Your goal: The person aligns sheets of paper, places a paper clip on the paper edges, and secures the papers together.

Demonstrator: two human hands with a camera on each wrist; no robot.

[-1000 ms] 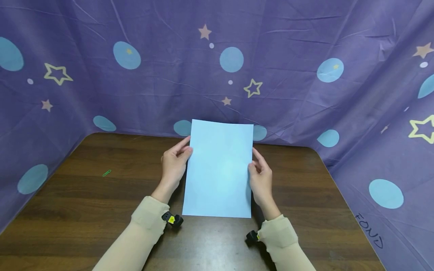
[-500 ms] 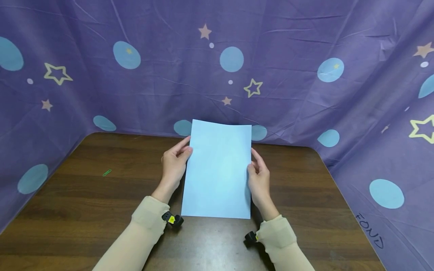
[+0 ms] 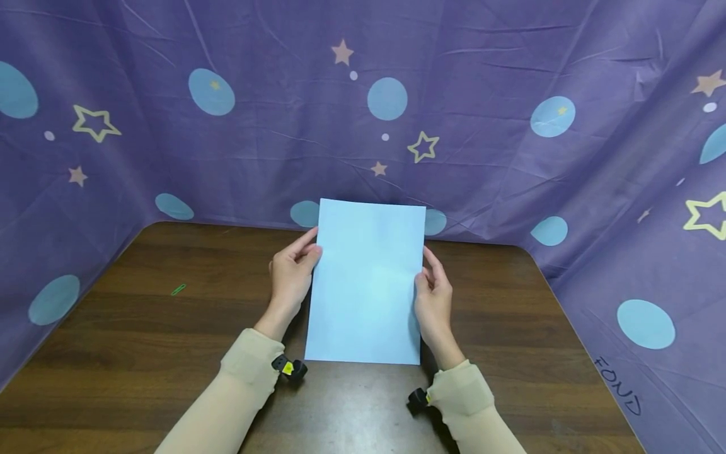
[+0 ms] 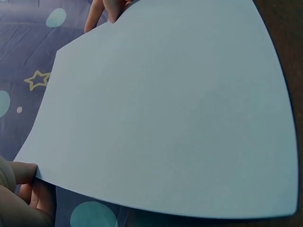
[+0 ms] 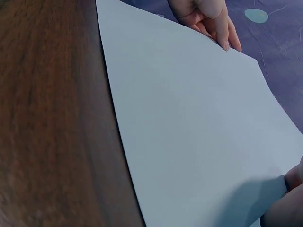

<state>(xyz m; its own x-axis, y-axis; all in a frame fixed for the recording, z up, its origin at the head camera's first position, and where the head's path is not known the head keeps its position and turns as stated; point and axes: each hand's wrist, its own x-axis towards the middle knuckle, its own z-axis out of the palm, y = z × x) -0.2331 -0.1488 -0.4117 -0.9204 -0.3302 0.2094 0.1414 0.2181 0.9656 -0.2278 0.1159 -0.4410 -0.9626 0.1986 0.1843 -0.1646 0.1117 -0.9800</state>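
Note:
A light blue sheet of paper [image 3: 365,284] is held tilted up between both hands, its far edge overlapping the curtain in the head view. My left hand [image 3: 292,274] pinches its left edge, thumb on the front and fingers behind. On the opposite edge my right hand [image 3: 435,302] pinches the paper the same way, a little lower down. In the left wrist view the paper [image 4: 170,113] fills most of the picture, slightly bowed, with the left thumb [image 4: 24,172] at its edge. The right wrist view shows the blank face of the paper [image 5: 189,113] and its near edge close over the wood.
A small green paper clip [image 3: 178,289] lies on the left part of the brown wooden table [image 3: 113,353]. A purple curtain [image 3: 272,94] with stars and blue dots hangs behind the table and along both sides. Black cameras are strapped at both wrists.
The right hand shifts slightly left and back, and the paper's far edge bows a little, then straightens. The left hand stays almost still; both keep their grip.

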